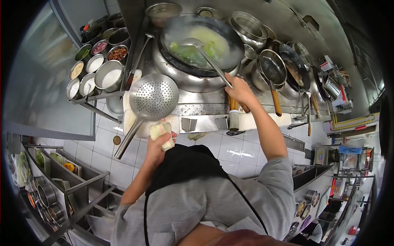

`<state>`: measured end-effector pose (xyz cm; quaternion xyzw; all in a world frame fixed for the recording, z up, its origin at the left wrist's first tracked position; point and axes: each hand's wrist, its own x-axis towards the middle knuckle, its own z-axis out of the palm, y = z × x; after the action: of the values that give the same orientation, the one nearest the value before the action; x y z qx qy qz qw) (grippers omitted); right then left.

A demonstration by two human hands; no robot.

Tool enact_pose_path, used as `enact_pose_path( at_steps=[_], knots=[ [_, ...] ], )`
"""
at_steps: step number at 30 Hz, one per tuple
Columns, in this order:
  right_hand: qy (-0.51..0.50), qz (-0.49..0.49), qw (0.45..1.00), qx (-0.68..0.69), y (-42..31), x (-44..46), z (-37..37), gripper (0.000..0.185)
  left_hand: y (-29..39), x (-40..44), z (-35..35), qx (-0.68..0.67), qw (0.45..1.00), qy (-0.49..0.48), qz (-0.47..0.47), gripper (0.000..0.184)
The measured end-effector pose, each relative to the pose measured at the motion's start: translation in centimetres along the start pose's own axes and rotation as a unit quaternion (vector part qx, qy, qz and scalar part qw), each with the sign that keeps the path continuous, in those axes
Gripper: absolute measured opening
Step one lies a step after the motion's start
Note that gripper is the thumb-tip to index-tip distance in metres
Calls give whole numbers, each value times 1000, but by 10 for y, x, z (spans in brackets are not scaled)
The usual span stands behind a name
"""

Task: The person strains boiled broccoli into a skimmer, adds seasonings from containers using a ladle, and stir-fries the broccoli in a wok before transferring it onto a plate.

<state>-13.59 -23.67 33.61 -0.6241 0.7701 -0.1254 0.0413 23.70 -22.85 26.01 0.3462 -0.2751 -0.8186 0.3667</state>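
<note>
My right hand [240,91] is closed around the handle of a metal ladle [211,61]. The ladle's bowl dips into a steaming wok [234,45], where green vegetables [211,48] lie in cloudy liquid. Lower down, near the counter's front edge, my left hand [154,148] grips a folded whitish cloth [161,134]. Just beyond that hand a large perforated strainer [154,96] rests at the counter's edge, its long handle [129,139] sticking out over the floor. The left hand is beside this handle, apart from it.
Metal bowls of seasonings and chopped ingredients, among them a pot of white powder [109,76], crowd the left shelf [92,97]. Another ladle [139,57] leans beside the wok. To the right are a wooden-handled strainer [272,67], a second wok [294,71] and a bamboo brush [233,115].
</note>
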Motion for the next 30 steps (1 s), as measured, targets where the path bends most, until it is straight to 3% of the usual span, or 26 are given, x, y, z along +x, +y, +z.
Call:
enact_pose_path(
  at_steps=[3,6,8,12,17,20,24,27,30],
  knots=[
    [-62,91,994,9,-34,-35,-36,62,7,6,-6,-5,1000,-11,5,51],
    [-6,59,998,-37,-39,-69,-36,61,12,15,-30,48,996,-45,-56,59],
    [-62,170,974,137,-73,-85,-63,61,11,17,-31,50,998,-43,-17,57],
    [-107,312,853,404,-101,-93,-95,60,15,24,-30,33,997,-63,1,54],
    [-149,288,848,420,-76,-62,-78,56,19,22,-25,42,997,-65,19,55],
    [-73,196,911,355,-34,-35,-37,22,21,13,-15,33,996,-47,64,55],
    [-30,218,893,392,-12,-7,-27,25,9,3,-29,21,998,-26,57,56],
    [14,210,870,445,-1,8,-32,27,-2,-4,-30,23,987,45,151,54],
    [78,227,871,429,20,38,-9,22,4,-20,-23,15,992,54,115,48]
  ],
)
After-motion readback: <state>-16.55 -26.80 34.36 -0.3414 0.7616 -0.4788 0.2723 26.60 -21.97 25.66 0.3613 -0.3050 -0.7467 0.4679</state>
